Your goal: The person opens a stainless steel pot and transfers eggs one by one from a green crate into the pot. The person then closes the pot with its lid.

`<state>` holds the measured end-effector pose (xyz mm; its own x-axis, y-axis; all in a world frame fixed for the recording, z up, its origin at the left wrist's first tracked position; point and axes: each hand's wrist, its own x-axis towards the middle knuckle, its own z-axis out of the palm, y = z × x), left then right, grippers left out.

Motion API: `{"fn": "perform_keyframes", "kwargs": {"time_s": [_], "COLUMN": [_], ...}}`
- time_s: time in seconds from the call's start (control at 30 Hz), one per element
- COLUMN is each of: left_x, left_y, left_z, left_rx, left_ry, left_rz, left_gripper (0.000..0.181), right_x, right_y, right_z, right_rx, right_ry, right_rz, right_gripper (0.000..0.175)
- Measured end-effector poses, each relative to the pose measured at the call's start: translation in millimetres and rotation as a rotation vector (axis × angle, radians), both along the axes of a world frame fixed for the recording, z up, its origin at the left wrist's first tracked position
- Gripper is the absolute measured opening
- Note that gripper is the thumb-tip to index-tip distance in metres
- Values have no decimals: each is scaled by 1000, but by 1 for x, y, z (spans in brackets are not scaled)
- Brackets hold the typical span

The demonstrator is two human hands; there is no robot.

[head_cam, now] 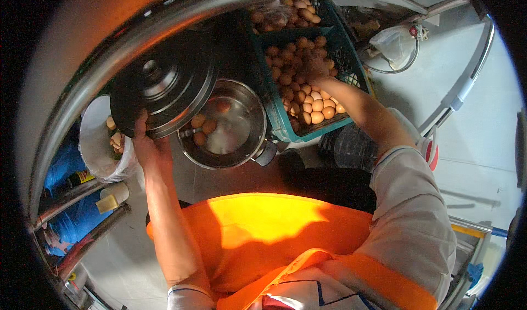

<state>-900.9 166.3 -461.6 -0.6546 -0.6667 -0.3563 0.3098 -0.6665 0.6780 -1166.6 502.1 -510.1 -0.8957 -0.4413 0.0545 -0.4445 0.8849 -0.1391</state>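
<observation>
My left hand [153,147] grips the rim of a dark metal pot lid [193,69] with a round knob, tilted at the left. Beside and partly below the lid sits a stainless steel pot [243,157] with a side handle. Several brown eggs [204,125] lie in the pot, in what looks like water. My right hand [315,67] reaches into a green plastic crate [304,136] among many brown eggs [317,104]. Its fingers are in shadow among the eggs, so whether they hold one is unclear.
A bin lined with a clear plastic bag [96,145] stands at the left, with eggshells inside. A curved metal rail [197,11] arches across the top. Blue gas-type cylinders [76,225] lie lower left. A hose with a red valve [413,32] hangs upper right.
</observation>
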Motion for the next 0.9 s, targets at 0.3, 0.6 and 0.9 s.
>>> {"fn": "perform_keyframes", "kwargs": {"time_s": [0.3,0.6,0.9], "left_x": [3,4,12], "left_y": [-1,0,-7], "left_z": [-1,6,9], "left_rx": [-94,-57,-19], "left_ry": [-58,-27,-150], "left_rz": [-38,28,56], "left_gripper": [30,31,29], "right_x": [-8,-35,19], "right_y": [-9,30,-58], "right_z": [-14,-25,14], "right_rx": [253,-19,-754], "right_ry": [-126,-156,-453], "right_rz": [115,-3,27], "right_gripper": [56,50,39]}}
